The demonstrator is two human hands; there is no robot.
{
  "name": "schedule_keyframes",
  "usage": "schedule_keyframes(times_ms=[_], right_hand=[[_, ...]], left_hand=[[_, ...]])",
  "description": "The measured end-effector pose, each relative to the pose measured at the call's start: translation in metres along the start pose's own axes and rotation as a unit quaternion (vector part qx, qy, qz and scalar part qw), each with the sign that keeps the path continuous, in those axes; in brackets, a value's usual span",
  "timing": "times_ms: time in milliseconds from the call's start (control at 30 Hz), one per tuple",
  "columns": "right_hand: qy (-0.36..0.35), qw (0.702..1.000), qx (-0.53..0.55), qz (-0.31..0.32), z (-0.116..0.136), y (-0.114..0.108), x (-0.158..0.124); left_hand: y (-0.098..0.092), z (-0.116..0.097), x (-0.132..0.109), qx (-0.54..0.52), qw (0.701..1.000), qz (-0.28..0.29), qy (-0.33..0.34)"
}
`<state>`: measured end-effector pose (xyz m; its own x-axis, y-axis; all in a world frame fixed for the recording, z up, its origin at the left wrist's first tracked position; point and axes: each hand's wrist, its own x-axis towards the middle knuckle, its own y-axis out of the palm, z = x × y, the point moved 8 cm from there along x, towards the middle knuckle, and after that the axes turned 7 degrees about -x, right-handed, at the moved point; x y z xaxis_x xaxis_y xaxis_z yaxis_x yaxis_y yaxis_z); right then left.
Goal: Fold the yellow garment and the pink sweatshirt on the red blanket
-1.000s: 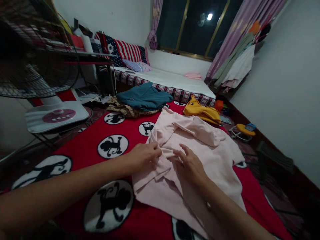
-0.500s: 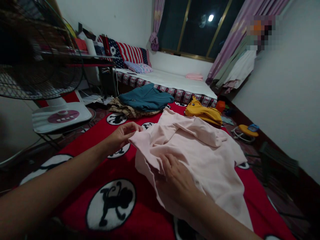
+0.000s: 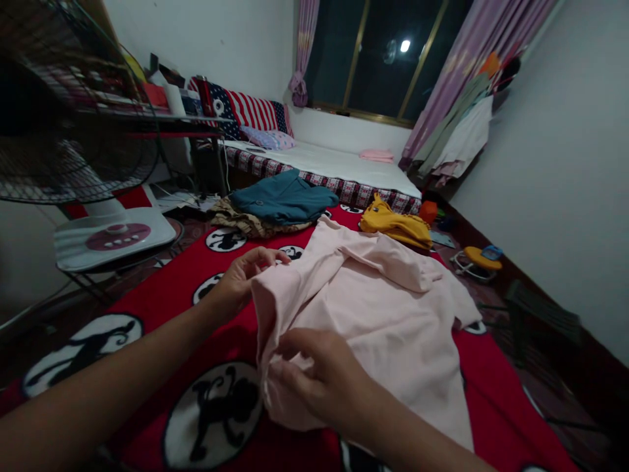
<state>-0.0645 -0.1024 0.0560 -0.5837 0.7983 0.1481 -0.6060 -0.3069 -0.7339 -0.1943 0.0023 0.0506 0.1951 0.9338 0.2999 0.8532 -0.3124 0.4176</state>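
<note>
A pale pink short-sleeved shirt (image 3: 393, 321) lies spread on a red blanket (image 3: 162, 288) with black-and-white monkey circles. My left hand (image 3: 246, 278) is at the shirt's left edge, its fingers bent over the raised cloth; the thumb is partly hidden. With fingers and thumb closed, my right hand (image 3: 324, 377) pinches the near left edge of the shirt. Between the two hands the fabric stands up in a fold that opens to the left. The far part of the shirt is bunched in loose folds.
Behind the shirt lie a teal garment (image 3: 285, 196) on patterned tan cloth (image 3: 240, 219) and a yellow garment (image 3: 398, 223). A fan (image 3: 113, 223) stands at left. At the back is a bed (image 3: 324, 154); a yellow-topped stool (image 3: 476, 259) is at right.
My right hand has moved left and nearer, from lying on the cloth to pinching its edge. The shirt's left edge is lifted into an open fold. My left hand has stayed at that edge.
</note>
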Motion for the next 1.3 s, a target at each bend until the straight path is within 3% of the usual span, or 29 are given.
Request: schedule_keyframes(times_ms=[67, 133, 300, 367, 433, 500, 567, 633, 733, 833, 933, 1033, 1133, 1233, 1300], right_hand=[[0.021, 0.987, -0.145, -0.062, -0.020, -0.014, -0.004], [0.039, 0.968, -0.244, -0.050, -0.041, -0.017, -0.011], [0.053, 0.966, -0.249, 0.034, -0.077, -0.017, -0.037], [0.058, 0.974, -0.215, 0.048, -0.083, -0.022, -0.047], [0.075, 0.980, -0.181, 0.033, -0.092, -0.034, -0.056], [0.104, 0.975, -0.193, -0.030, -0.106, -0.057, -0.068], [0.148, 0.945, -0.264, -0.121, -0.122, -0.088, -0.087], [0.214, 0.896, -0.343, -0.181, -0.138, -0.117, -0.112], [0.327, 0.854, -0.380, -0.137, -0.158, -0.135, -0.150], [0.378, 0.864, -0.331, -0.032, -0.164, -0.122, -0.176], [0.371, 0.876, -0.310, 0.017, -0.160, -0.096, -0.183], [0.367, 0.860, -0.354, -0.001, -0.160, -0.079, -0.177], [0.351, 0.862, -0.365, -0.019, -0.160, -0.079, -0.171], [0.318, 0.891, -0.321, -0.028, -0.153, -0.102, -0.178], [0.311, 0.890, -0.326, -0.073, -0.146, -0.132, -0.192]], left_hand=[[0.004, 0.003, -0.003, 0.013, 1.000, 0.001, 0.002], [0.009, 0.006, -0.005, 0.030, 1.000, 0.007, 0.006], [0.028, 0.002, -0.013, 0.065, 0.996, 0.055, 0.038], [0.045, 0.003, -0.021, 0.113, 0.986, 0.117, 0.031], [0.069, 0.013, -0.035, 0.189, 0.955, 0.227, -0.011], [0.087, 0.029, -0.053, 0.256, 0.904, 0.336, -0.065], [0.090, 0.040, -0.061, 0.291, 0.875, 0.378, -0.081], [0.079, 0.042, -0.052, 0.320, 0.886, 0.333, -0.043], [0.044, 0.036, -0.027, 0.399, 0.892, 0.210, 0.037], [0.008, 0.043, -0.011, 0.495, 0.858, 0.135, 0.019], [-0.013, 0.054, -0.006, 0.560, 0.821, 0.111, -0.034], [-0.019, 0.060, -0.006, 0.608, 0.786, 0.092, -0.061], [-0.016, 0.064, -0.005, 0.622, 0.773, 0.082, -0.092], [-0.004, 0.066, -0.004, 0.593, 0.791, 0.117, -0.095], [0.001, 0.064, -0.004, 0.576, 0.803, 0.128, -0.085]])
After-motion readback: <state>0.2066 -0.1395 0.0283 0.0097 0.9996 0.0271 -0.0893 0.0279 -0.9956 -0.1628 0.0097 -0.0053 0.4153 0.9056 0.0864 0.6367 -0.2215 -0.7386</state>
